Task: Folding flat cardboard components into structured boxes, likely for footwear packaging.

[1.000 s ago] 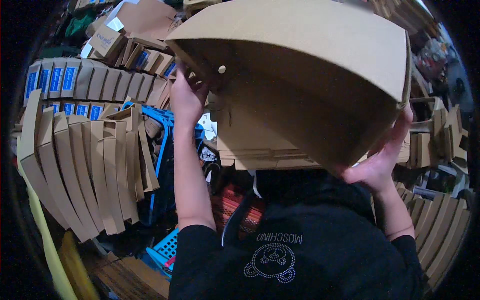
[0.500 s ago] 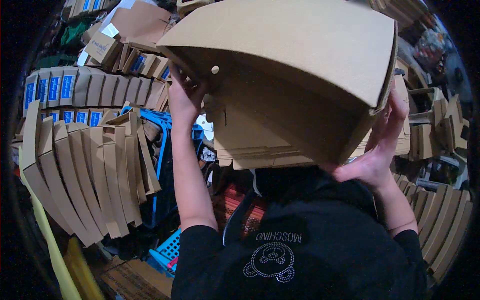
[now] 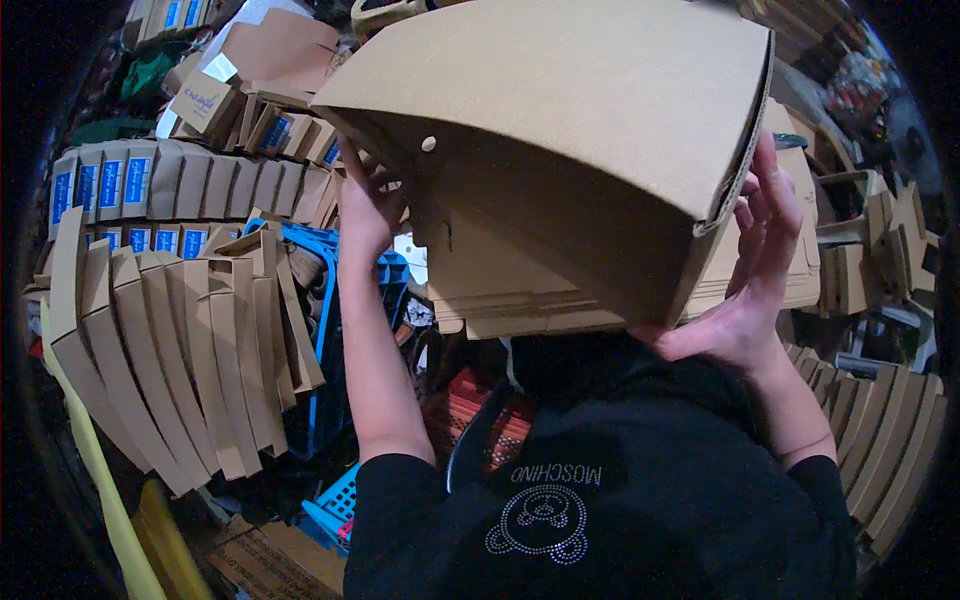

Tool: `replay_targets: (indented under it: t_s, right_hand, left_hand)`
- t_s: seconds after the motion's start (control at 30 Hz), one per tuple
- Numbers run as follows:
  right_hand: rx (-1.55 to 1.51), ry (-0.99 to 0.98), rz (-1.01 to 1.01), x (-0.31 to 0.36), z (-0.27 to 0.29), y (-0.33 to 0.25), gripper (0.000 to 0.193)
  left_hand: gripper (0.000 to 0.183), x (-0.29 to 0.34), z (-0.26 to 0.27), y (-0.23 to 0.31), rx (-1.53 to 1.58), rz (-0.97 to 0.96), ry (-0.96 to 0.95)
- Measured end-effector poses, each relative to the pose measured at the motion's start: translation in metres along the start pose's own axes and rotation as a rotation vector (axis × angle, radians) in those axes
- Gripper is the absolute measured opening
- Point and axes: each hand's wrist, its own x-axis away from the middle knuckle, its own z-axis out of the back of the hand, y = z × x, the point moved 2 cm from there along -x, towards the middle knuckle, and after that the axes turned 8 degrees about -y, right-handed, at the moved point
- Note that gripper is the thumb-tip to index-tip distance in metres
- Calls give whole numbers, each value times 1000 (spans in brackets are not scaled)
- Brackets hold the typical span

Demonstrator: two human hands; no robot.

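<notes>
A large brown cardboard box (image 3: 580,90) is held up in front of my chest, its open side facing me and a small round hole in its left inner part. My left hand (image 3: 370,210) grips its left wall; some of the fingers are hidden behind the cardboard. My right hand (image 3: 755,285) holds the right end, thumb at the lower corner and fingers curved up along the side. Beneath the box lie flat cardboard blanks (image 3: 540,322) in a stack, partly covered by it.
On the left, folded cardboard boxes (image 3: 170,350) stand in a row beside a blue crate (image 3: 325,340). Behind them are boxes with blue labels (image 3: 137,182). A red crate (image 3: 470,405) and a light-blue basket (image 3: 335,505) sit lower down. More folded boxes (image 3: 890,450) line the right.
The box's right end has shifted a little to the left, and my right hand has moved left with it. My left hand has hardly moved.
</notes>
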Motion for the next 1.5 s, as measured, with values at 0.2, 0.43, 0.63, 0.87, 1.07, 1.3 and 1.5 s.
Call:
replay_targets:
  t_s: [0.2,0.43,0.63,0.87,1.07,1.3,1.5]
  right_hand:
    - [28,5,38,-2,-3,-3,147]
    - [26,13,37,0,-5,1,147]
    - [-7,26,17,-1,-5,12,149]
    - [3,128,147,-1,-7,13,136]
    - [-62,79,-7,-10,-9,-5,136]
    - [-61,86,15,-12,-13,-1,134]
    - [-69,88,-9,-16,-10,1,131]
  left_hand:
    - [111,0,1,0,-64,-41,21]
    - [92,3,0,12,8,6,19]
    - [84,-4,2,-5,150,-44,-92]
    - [66,-5,-11,-34,-113,-106,61]
    - [75,5,-15,-10,43,-114,116]
    - [69,-2,-14,-7,-69,-193,233]
    - [77,-7,-14,-5,-168,-187,217]
